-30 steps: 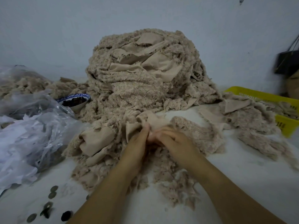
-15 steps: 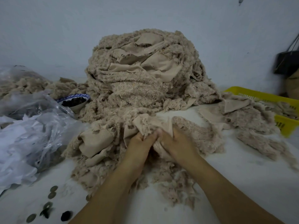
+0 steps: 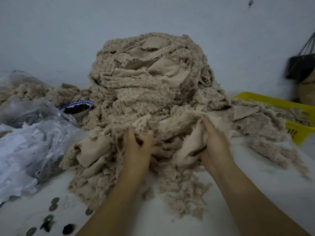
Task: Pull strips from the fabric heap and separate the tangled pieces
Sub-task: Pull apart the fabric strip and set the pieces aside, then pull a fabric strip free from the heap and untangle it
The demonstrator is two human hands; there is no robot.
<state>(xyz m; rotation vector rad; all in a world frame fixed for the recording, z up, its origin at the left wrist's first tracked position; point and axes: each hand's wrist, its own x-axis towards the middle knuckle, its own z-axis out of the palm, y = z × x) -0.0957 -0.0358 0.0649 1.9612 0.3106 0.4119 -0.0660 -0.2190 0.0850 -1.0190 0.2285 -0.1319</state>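
At the foot of the pile, a person's left hand (image 3: 136, 147) curls its fingers into a fleecy beige strip (image 3: 172, 126). The right hand (image 3: 214, 145) clutches a smooth-backed fold at the other end of what appears to be the same piece. The strip runs between them across the front of the fabric heap (image 3: 148, 79), and its middle is still bedded in the tangle.

The heap rises high at the far side of the white counter (image 3: 255, 193), against the wall, and looks barely reduced. Looser pieces (image 3: 255, 123) lie spread toward the right edge, some draped into a yellow basket (image 3: 279, 103), and these may be the separated ones. By that showing the job is early, with a little pulled free and the bulk left to work through.

Half a second earlier the two hands were pressed together, knuckle to knuckle, over one bunched wad. They now stand apart, the right hand having swung out toward the basket and drawn the piece long.

Along the left edge sit a crumpled plastic bag (image 3: 34, 133) and a blue-rimmed bowl (image 3: 76, 108). Small round discs (image 3: 52, 203) dot the near left corner.
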